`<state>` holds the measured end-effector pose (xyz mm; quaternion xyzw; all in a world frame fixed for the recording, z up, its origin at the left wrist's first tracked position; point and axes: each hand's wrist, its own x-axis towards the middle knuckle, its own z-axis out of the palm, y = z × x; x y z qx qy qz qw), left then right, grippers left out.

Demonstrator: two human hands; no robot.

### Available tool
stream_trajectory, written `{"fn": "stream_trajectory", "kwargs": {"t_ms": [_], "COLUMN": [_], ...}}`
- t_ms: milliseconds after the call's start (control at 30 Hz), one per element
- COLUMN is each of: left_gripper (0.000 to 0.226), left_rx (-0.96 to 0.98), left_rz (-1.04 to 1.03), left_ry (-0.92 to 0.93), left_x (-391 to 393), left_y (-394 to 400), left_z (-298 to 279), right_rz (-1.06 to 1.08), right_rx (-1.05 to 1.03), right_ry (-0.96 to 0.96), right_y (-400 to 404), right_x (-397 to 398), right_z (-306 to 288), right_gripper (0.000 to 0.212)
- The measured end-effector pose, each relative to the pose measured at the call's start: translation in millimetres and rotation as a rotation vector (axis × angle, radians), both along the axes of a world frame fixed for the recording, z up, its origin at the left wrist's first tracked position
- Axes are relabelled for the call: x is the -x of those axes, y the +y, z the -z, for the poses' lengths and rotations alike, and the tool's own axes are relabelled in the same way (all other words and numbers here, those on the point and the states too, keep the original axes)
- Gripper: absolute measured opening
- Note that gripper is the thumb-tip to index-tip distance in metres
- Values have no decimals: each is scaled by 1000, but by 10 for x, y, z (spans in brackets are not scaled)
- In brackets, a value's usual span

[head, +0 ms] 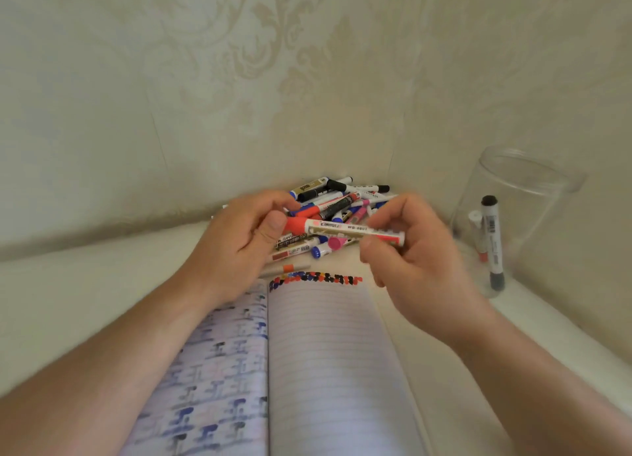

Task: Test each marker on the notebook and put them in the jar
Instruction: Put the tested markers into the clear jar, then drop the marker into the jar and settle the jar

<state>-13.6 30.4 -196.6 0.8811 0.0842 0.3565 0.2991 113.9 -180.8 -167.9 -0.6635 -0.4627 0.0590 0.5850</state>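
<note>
Fingers (273, 223) of the left hand (236, 237) pinch the red cap; the right hand (410, 243) grips the barrel of the red marker (345, 230), held level, crosswise above the notebook (328, 353). The jar (519, 216) stands right, nearer the right hand.

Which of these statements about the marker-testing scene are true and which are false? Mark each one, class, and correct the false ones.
1. Both hands hold one red-capped marker. True.
2. The jar lies on its side, empty. False: it stands upright with markers inside.
3. The left hand grips the marker's red cap end. True.
4. The notebook's right page is blank. False: a row of coloured test marks runs along its top.
5. The marker pile lies beyond the notebook, by the wall. True.
</note>
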Motion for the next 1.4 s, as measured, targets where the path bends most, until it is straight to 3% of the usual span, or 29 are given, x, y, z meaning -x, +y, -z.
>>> {"fn": "stream_trajectory", "kwargs": {"t_ms": [133, 333, 533, 633, 733, 833, 933, 1033, 1133, 1233, 1400], "left_gripper": [23, 38, 69, 53, 26, 26, 33, 35, 25, 34, 11], "left_rx": [-276, -455, -533, -657, -766, -850, -892, -743, -515, -222, 392], "left_rz": [-133, -93, -93, -68, -48, -67, -114, -196, -200, -141, -1], "left_ry": [153, 261, 233, 210, 225, 251, 225, 207, 170, 45, -236], "left_x": [1, -107, -87, -113, -104, -94, -63, -11, -34, -77, -110], "left_y": [252, 239, 207, 152, 89, 32, -13, -95, -185, -371, -568], "left_z": [136, 220, 220, 193, 145, 116, 89, 31, -33, -262, -666], "right_rz": [144, 495, 620, 608, 581, 565, 601, 652, 461, 169, -85], "right_rx": [-225, -323, 41, 170, 383, 537, 499, 298, 218, 341, 434], "right_ry": [-122, -270, -308, -301, -395, -430, -453, -617, -671, -488, -44], "right_y": [-469, -1178, -1258, -1201, -1141, -1089, -1087, -1075, -905, -608, -129], "right_x": [-119, -707, -1032, -1009, -1008, -999, -881, -659, -316, -19, 76], "right_z": [-533, -1126, -817, -859, -926, -967, -1029, -1029, -876, -573, -194], "right_gripper": [24, 7, 11, 25, 9, 20, 20, 19, 20, 25, 21]}}
